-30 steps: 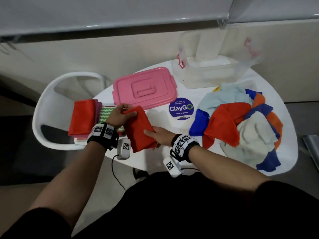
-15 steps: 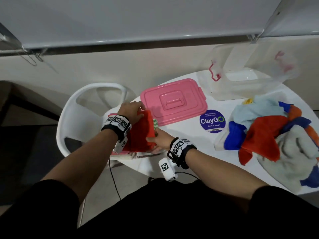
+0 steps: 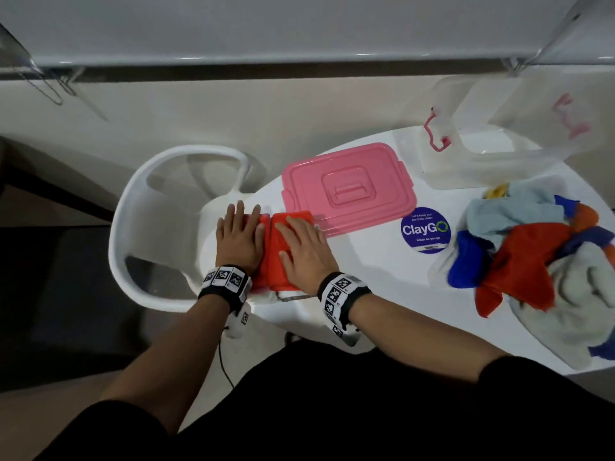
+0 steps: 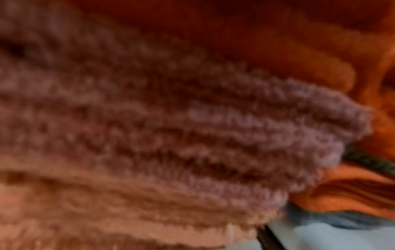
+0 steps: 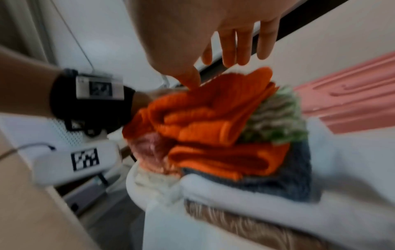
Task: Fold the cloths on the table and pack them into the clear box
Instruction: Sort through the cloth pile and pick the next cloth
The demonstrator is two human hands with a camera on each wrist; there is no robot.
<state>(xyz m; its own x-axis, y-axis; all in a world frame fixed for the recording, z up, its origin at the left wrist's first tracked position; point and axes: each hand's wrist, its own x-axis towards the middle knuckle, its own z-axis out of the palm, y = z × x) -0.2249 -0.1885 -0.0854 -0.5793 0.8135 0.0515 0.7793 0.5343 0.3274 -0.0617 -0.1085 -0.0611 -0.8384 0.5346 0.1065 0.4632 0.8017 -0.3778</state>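
1. Head view: left hand (image 3: pixel 237 239) flat, fingers straight and spread, pressing down on the folded stack (image 3: pixel 273 261) at the worktop's (image 3: pixel 366 277) left edge.
2. Right hand (image 3: pixel 304 252) also flat, fingers straight, palm down on the red cloth (image 3: pixel 279 247) topping that stack; nothing gripped by either hand.
3. Pink lid (image 3: pixel 349 189) just right of the stack, its near corner touching or nearly touching the red cloth.
4. Clear box (image 3: pixel 492 144) further right of the lid, at the worktop's back edge, open, with pink latches; contents not readable.
5. Round purple sticker (image 3: pixel 426 230) right of the lid, between the lid and the loose pile (image 3: pixel 539 261).
6. Loose pile well right of the stack: red, blue, pale blue, orange and grey cloths, unfolded and tangled.
7. White chair (image 3: pixel 159 211) left of the stack, beside the worktop.
8. Left wrist view: very close and blurred; mauve cloth (image 4: pixel 192 126) filling the frame, orange folds (image 4: pixel 352 194) right of it; hand itself not seen here.
9. Right wrist view: right hand (image 5: pixel 203 33) above the stack (image 5: pixel 213 135), fingers extended, thumb tip touching the top orange-red cloth (image 5: pixel 205 115).
10. Below that cloth in the stack: green-white, pink, another orange, grey and white layers; lid (image 5: pixel 352 94) right of the stack.
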